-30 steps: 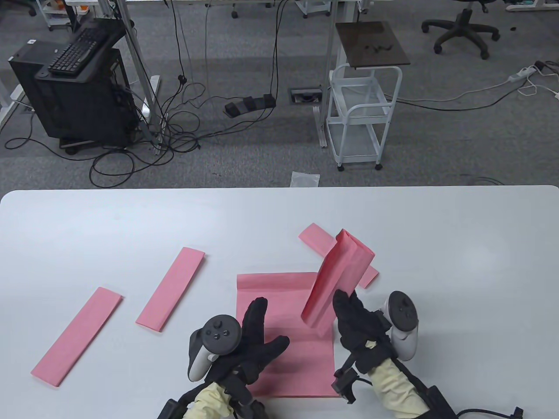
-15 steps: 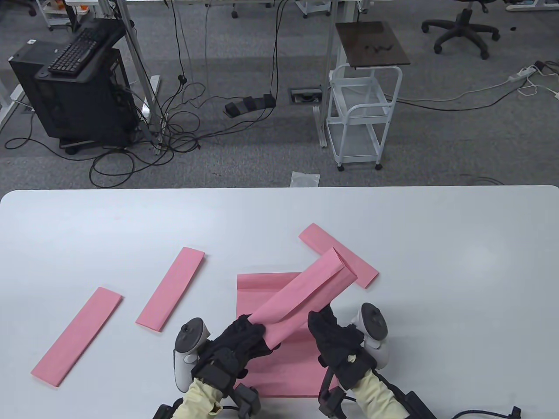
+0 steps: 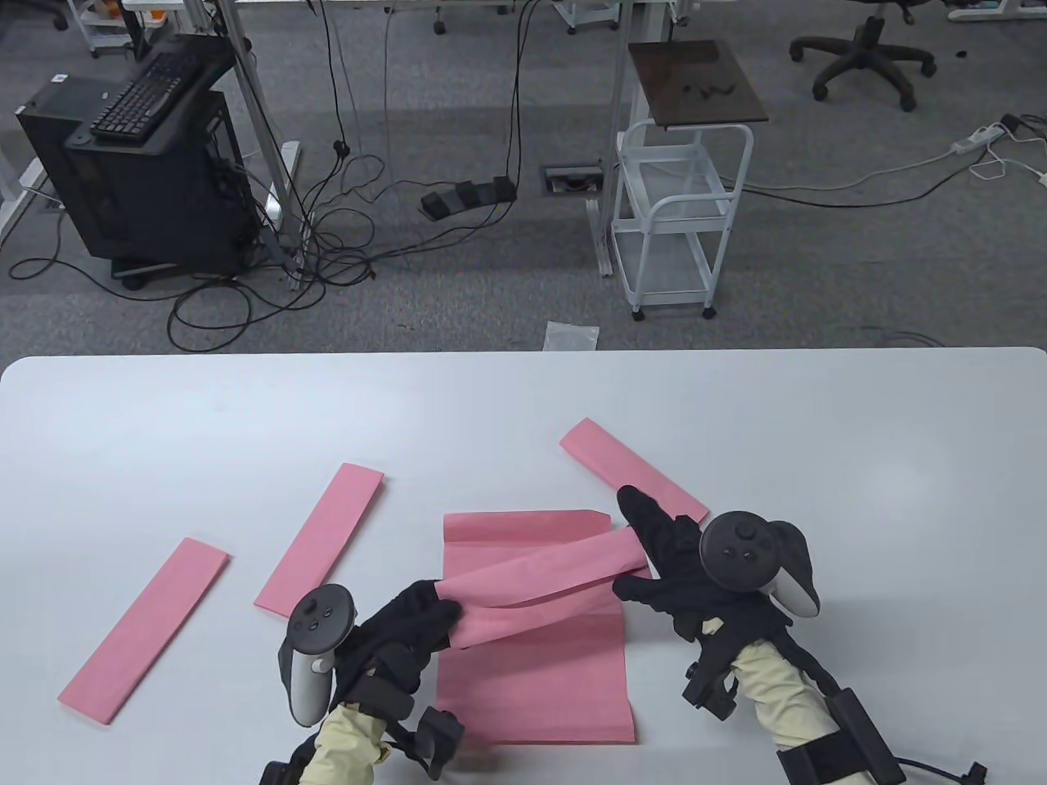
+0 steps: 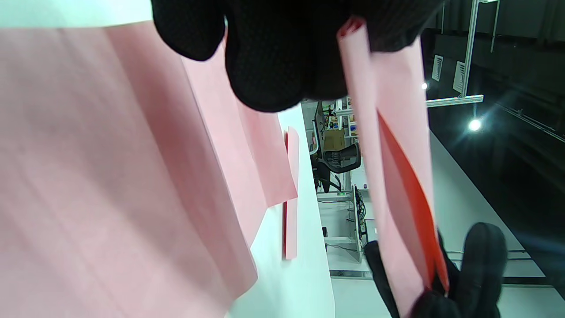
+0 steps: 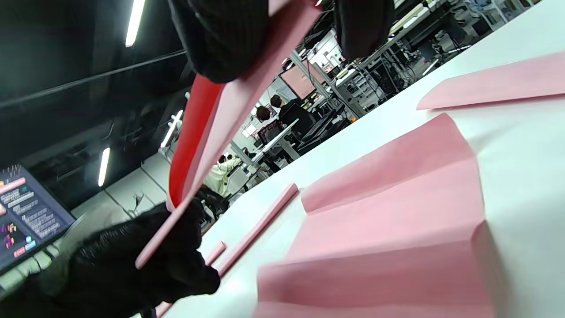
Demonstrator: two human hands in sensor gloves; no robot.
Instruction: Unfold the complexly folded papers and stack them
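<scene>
A partly opened pink folded paper (image 3: 540,576) is held above the table between both hands. My left hand (image 3: 425,615) grips its left end, and my right hand (image 3: 650,564) grips its right end. The same paper shows in the left wrist view (image 4: 388,176) and in the right wrist view (image 5: 220,119), its inner side looking red. Under it an unfolded pink sheet (image 3: 532,679) lies flat on the white table (image 3: 859,458); it also shows in the left wrist view (image 4: 110,198) and the right wrist view (image 5: 397,229).
Three folded pink strips lie on the table: one at the far left (image 3: 146,630), one left of the sheet (image 3: 321,541), one behind my right hand (image 3: 630,474). Beyond the far edge are a white cart (image 3: 679,213) and a black computer stand (image 3: 139,155).
The folded paper has come down from upright in my right hand to nearly level. My left hand took its left end, and both hands moved apart, stretching it over the flat sheet.
</scene>
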